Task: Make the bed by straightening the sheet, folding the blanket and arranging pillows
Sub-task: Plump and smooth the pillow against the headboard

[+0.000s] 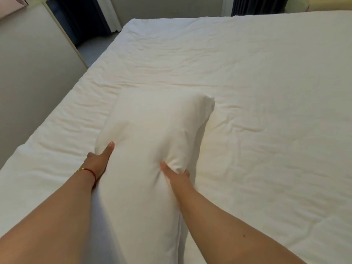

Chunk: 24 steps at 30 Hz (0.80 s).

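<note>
White wrinkled sheet (257, 77) is covering the bed before you. You are gripping a white pillow (152, 141), your left hand (100, 161) and right hand (175, 173) pinching its sides with closed fingers.

One pillow (152, 141), one sheet (257, 77), two hands.

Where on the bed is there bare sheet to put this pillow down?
Both the left hand and right hand grip the pillow. The sheet lies bare to its right, up to the far edge. A narrower bare strip runs between the pillow and the grey panel on the left. Nothing else crowds the bed.
</note>
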Each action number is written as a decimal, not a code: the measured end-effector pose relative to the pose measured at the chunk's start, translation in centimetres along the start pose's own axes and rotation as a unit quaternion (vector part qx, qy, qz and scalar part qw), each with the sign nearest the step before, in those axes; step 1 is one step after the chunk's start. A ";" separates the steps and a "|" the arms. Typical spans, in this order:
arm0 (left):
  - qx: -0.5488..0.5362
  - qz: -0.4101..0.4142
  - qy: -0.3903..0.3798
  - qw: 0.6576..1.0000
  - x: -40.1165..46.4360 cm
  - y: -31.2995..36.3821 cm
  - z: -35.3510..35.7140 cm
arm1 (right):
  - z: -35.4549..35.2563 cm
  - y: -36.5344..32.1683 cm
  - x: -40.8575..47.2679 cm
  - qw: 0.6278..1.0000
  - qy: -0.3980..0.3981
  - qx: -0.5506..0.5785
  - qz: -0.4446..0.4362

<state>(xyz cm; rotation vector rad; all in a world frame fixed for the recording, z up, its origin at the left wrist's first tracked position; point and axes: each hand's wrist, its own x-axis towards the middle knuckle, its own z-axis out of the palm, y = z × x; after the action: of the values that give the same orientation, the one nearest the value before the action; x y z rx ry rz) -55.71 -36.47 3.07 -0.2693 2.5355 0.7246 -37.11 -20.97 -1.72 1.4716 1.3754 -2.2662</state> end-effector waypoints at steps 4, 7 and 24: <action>-0.053 0.101 -0.016 0.993 -1.7 2.5 1.8 | -2.3 0.2 -0.4 0.990 -0.011 0.139 -0.012; -0.144 0.139 -0.017 0.980 -4.5 4.9 2.0 | -5.4 -1.2 -1.6 0.984 -0.026 0.177 -0.013; -0.294 0.304 -0.306 0.853 -41.9 29.5 18.4 | -47.1 -16.8 -31.3 0.915 0.308 0.048 -0.254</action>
<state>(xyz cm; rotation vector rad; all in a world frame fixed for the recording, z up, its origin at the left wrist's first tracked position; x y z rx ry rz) -21.47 0.50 23.64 0.5312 1.7066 1.5380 2.29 11.97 27.31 2.2132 2.0426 -2.2445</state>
